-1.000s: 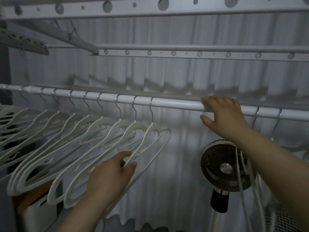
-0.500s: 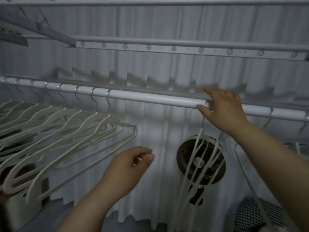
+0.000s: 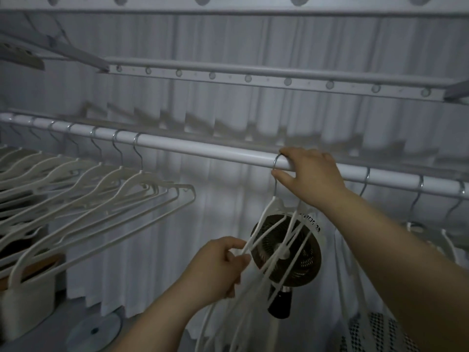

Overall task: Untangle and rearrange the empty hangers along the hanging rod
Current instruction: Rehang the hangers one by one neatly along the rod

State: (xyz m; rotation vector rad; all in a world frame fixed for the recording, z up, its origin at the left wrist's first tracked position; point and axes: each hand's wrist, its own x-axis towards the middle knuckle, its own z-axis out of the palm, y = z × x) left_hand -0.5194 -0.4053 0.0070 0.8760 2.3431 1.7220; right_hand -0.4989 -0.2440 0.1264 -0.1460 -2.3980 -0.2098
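Note:
A white hanging rod (image 3: 203, 148) runs from upper left to right. Several white hangers (image 3: 106, 189) hang in an even row on its left part. My right hand (image 3: 308, 174) grips the rod over the metal hook of a bunch of tangled white hangers (image 3: 272, 240), thumb under the rod beside the hook. My left hand (image 3: 218, 268) pinches one arm of that bunch lower down. More hanger hooks (image 3: 416, 196) hang on the rod to the right of my right arm, their bodies partly hidden.
A round black fan (image 3: 302, 265) on a stand is behind the tangled hangers. White curtains (image 3: 228, 110) hang behind. A perforated rail (image 3: 253, 77) runs above the rod. A white bin (image 3: 28, 298) stands lower left, a mesh basket (image 3: 375, 334) lower right.
My left hand has left the row on the left and moved right to take hold of the tangled bunch. My right hand slid that bunch's hook along the rod. The view shifted right.

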